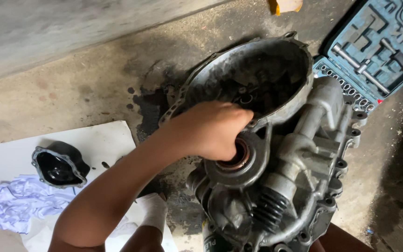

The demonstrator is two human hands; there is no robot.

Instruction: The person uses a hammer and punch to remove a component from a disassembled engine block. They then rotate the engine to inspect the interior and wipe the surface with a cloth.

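Closest in, at the bottom edge, a limb partly wrapped in white cloth (152,210); impossible to tell which limb. Rising past it from the lower left, the bare forearm of the left hand (211,130), set knuckles-up on the brown round seal ring (239,157) in a side bore of the grey, grimy cast-metal gearbox housing (304,154). Fingers bent over and bunched, tips hidden at the ring's rim; cannot tell whether gripping the ring or only pressing on it. No right hand in view. Judged as work at the ring itself, pressing or turning it in its bore; calls for even, square pressure around the rim and a steady housing, with nothing visibly bracing the casting. Just right of the ring, crowding the wrist's room, a raised cast arm of the housing and lower down a black ribbed rubber boot (269,207). Off to the left, well apart from the hand, a white flat sheet (108,135) carrying a black dished metal cover (59,165) and crumpled pale lilac cloth (19,200). Beyond the hand, the open bell-shaped mouth of the housing, dark inside, and beside it a black oil stain (150,109) on the concrete floor (71,88). Farthest back, at upper right, an open blue plastic tool case (374,51) with sockets and bars, touching or nearly touching the housing, and a yellow scrap (285,5) at the top edge.
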